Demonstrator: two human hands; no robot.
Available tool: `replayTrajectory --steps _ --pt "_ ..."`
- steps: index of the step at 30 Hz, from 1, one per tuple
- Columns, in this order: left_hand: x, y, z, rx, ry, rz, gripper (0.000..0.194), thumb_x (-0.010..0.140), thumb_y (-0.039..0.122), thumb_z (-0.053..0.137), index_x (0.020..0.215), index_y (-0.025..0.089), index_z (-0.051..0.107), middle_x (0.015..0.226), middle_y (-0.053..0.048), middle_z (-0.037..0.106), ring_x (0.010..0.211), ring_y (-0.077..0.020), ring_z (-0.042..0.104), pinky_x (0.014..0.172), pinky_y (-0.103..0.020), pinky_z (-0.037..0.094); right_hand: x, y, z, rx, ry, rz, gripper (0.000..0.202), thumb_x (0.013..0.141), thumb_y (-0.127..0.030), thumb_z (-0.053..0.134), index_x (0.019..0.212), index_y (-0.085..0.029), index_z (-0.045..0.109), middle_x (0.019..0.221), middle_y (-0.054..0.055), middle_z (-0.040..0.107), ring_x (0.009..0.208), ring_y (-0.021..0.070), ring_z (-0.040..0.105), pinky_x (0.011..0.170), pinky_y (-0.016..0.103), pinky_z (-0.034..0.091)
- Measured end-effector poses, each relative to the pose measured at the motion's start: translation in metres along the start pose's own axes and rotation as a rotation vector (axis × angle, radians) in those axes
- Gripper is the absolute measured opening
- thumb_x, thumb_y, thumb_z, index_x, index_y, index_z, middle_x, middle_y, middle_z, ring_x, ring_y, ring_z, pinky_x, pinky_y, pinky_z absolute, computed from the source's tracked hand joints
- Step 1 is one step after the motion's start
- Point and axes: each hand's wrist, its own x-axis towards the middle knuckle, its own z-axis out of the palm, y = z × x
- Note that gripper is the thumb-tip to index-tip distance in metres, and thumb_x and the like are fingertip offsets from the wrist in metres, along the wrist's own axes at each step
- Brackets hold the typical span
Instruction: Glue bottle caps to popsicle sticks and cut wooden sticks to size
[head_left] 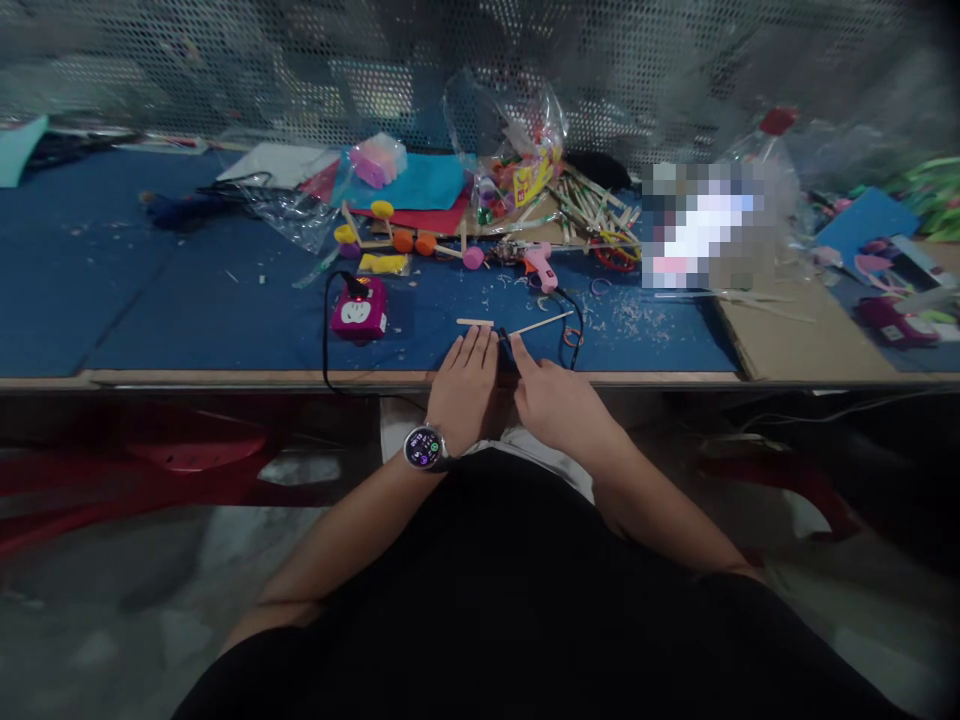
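**Both hands at front edge of blue surface, beside two pale sticks**

The long blue surface (180, 330) has a pale front edge and carries all items listed. The flat brown cardboard piece (814, 335) lies at its right part, reaching the front edge. The turquoise sheet (435, 182) lies toward the rear, over a red one. Right of it stands the crumpled clear plastic bag (553, 130), with a loose heap of pale sticks (596, 215) adjoining.

The right hand (559, 400) has its index finger extended and the others curled; whether anything is held beneath them cannot be told. The left hand (465, 385) is flat, palm down, fingers straight and close together, with a round-faced watch (424, 448) at the wrist.

The magenta box (358, 312), with a black plug in its top, sits left of the hands. The pink glue gun (541, 265) lies beyond the right hand, its black cord curving down to the front edge.

The thin pale stick (544, 323) slants away rightward from the right index fingertip. The short flat pale stick (475, 322) lies at the left fingertips. The small dark item (504, 337) is between the two hands' fingertips; its nature is unclear.
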Motion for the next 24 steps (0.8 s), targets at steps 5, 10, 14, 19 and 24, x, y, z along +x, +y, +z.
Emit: replayTrajectory --steps 5,10,14,19,24 --pt "-0.006 0.004 0.007 -0.007 0.031 0.002 0.066 0.106 0.019 0.051 0.169 0.000 0.044 0.177 -0.027 0.042 0.168 -0.0361 0.040 0.140 -0.057 0.035 0.001 0.001 0.003 0.003 0.010 -0.003 0.073 0.113 -0.029 0.032 0.182 -0.013 0.013 0.130 0.024 0.074 0.107 0.0338 0.076 0.093 0.046 0.059" --pt "-0.001 0.007 0.008 0.010 0.030 -0.026 0.062 0.106 0.017 0.049 0.164 -0.005 0.048 0.173 -0.031 0.046 0.165 -0.0380 0.045 0.138 -0.056 0.038 0.000 0.000 0.004 0.008 -0.004 0.015 0.072 0.114 -0.030 0.030 0.182 -0.014 0.011 0.132 0.024 0.073 0.110 0.0353 0.075 0.094 0.048 0.060" --pt "0.003 0.010 0.005 0.026 0.014 -0.041 0.058 0.107 0.009 0.041 0.163 -0.004 0.052 0.170 -0.029 0.050 0.164 -0.0357 0.048 0.138 -0.052 0.040 -0.005 0.002 0.006 0.005 0.005 0.024 0.073 0.113 -0.029 0.032 0.182 -0.014 0.013 0.133 0.024 0.073 0.108 0.0349 0.076 0.092 0.046 0.060" --pt "0.006 0.012 0.002 0.034 0.000 -0.054 0.058 0.107 0.006 0.039 0.162 -0.003 0.053 0.169 -0.029 0.051 0.163 -0.0339 0.049 0.138 -0.052 0.041 -0.010 0.001 0.004 0.006 -0.006 0.030 0.073 0.113 -0.028 0.032 0.182 -0.015 0.013 0.132 0.025 0.073 0.109 0.0351 0.075 0.090 0.046 0.060" --pt "0.008 0.010 0.002 0.036 -0.013 -0.050 0.058 0.107 0.005 0.039 0.162 -0.001 0.055 0.169 -0.028 0.053 0.162 -0.0332 0.051 0.137 -0.051 0.042 -0.012 -0.003 0.000 -0.019 -0.041 0.045 0.074 0.113 -0.028 0.032 0.182 -0.015 0.010 0.134 0.025 0.072 0.109 0.0344 0.075 0.090 0.046 0.060"
